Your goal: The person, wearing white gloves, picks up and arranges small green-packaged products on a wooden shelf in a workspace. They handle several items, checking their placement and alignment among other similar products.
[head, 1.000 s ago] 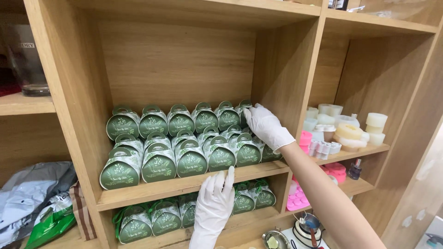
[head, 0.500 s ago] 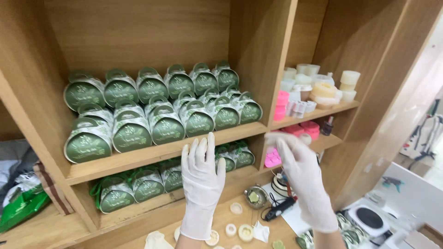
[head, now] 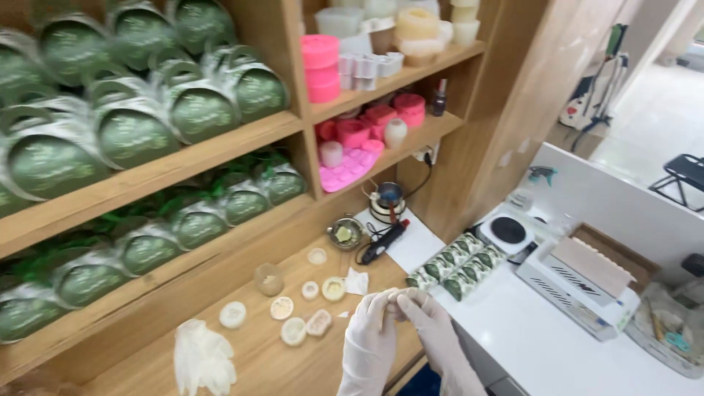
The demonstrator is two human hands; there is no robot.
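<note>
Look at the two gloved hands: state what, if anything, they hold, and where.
Nothing: the left hand and right hand meet fingertip to fingertip above the wooden counter.

The left hand [head: 372, 334] and right hand [head: 433, 330] meet fingertip to fingertip at six o'clock; whatever they pinch is too small to tell. The wrists run off the bottom edge. At nine o'clock, the green packs [head: 132, 136] are blurred and cut by the left edge.

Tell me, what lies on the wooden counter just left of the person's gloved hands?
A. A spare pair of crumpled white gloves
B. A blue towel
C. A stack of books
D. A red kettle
A: the crumpled white gloves lie on the wooden counter, left of the left hand and right hand, which touch at the fingertips.
</note>
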